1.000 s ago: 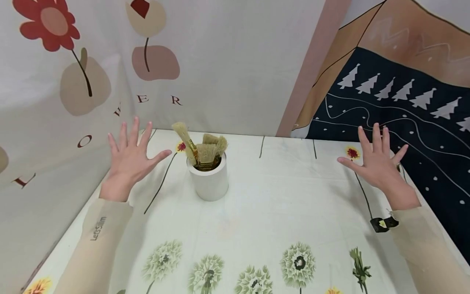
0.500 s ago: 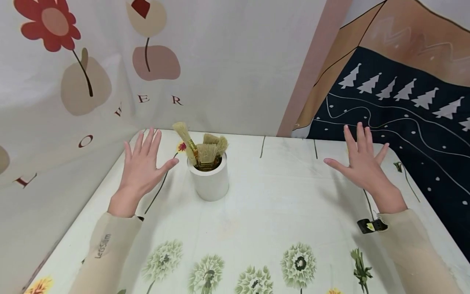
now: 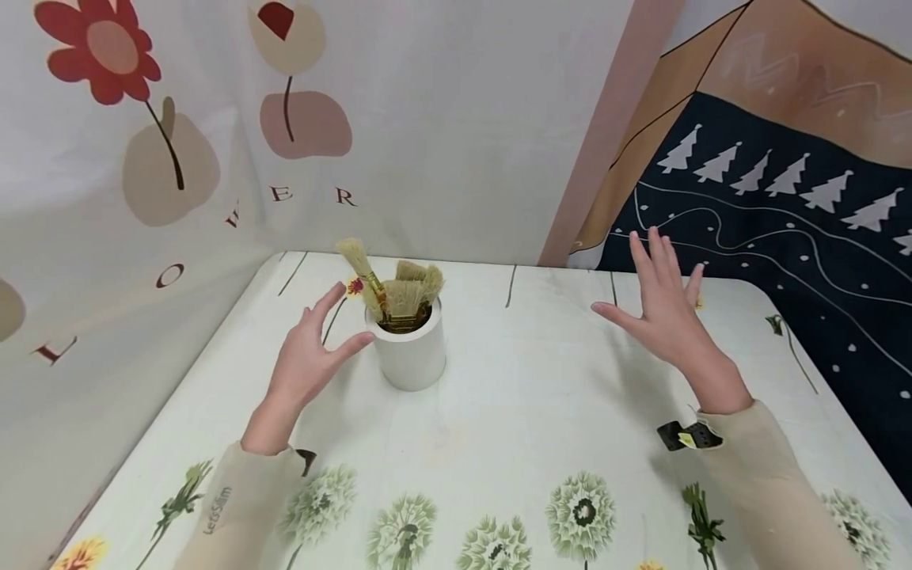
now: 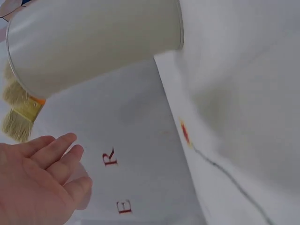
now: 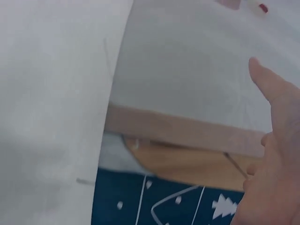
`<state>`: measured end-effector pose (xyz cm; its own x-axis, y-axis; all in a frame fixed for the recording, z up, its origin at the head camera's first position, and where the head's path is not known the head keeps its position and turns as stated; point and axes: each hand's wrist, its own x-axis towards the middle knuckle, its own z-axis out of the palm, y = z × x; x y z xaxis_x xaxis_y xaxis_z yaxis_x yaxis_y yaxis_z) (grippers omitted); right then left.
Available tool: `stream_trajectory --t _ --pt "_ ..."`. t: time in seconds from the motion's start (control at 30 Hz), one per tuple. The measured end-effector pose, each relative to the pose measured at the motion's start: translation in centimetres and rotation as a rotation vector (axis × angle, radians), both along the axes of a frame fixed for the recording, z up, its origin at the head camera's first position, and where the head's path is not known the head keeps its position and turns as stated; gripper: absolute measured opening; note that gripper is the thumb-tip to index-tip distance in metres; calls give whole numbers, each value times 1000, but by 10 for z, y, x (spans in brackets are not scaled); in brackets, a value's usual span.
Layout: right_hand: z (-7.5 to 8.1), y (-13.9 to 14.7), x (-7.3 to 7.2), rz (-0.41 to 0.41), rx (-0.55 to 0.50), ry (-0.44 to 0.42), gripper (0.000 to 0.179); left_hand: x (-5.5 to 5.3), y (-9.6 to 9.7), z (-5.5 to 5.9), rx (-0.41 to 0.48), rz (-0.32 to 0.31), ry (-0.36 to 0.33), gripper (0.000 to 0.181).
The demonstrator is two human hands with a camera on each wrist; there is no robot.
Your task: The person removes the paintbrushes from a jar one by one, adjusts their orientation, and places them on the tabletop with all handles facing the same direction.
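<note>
A white cylindrical cup [image 3: 411,360] stands upright on the table, holding several paintbrushes [image 3: 403,298] with pale bristles pointing up. Just left of it is my left hand [image 3: 306,360], thumb and fingers spread apart with nothing between them. In the head view the thumb tip comes close to the cup's rim; whether they touch I cannot tell. The left wrist view shows the cup [image 4: 98,44] beyond the relaxed fingers. My right hand [image 3: 670,321] hovers over the right part of the table with straight, spread fingers, holding nothing and well away from the cup.
A white tablecloth [image 3: 513,427] printed with dandelions and flowers covers the table. Behind it hangs a pale curtain [image 3: 456,134] with flower prints and letters. On the right is a dark blue cloth [image 3: 784,237] with white trees.
My left hand has moved right and slightly down to the cup, its fingers turning inward. My right hand has drifted left over the table. The cup and brushes have stayed put.
</note>
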<state>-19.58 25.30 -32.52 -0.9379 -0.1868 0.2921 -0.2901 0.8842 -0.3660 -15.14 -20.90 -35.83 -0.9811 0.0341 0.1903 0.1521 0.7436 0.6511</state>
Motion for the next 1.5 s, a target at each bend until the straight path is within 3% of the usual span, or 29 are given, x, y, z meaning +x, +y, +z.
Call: stream_trajectory --t 0.3,0.47,0.73,1.1,1.3,1.5 --pt "19 -43 2 67 -99 29 91 9 25 -13 313 59 73 71" --pt "31 -70 -2 140 -165 62 84 11 35 -16 408 127 96 65" --pt "50 -118 -10 248 -260 65 78 11 46 -18 461 177 108 64" --pt "56 -192 -24 428 -457 35 63 11 53 -19 465 173 141 68" --pt "63 -229 -32 435 -503 -88 52 6 51 -17 444 159 115 68" --pt "62 -261 -41 411 -420 -198 50 -2 49 -16 431 129 87 69"
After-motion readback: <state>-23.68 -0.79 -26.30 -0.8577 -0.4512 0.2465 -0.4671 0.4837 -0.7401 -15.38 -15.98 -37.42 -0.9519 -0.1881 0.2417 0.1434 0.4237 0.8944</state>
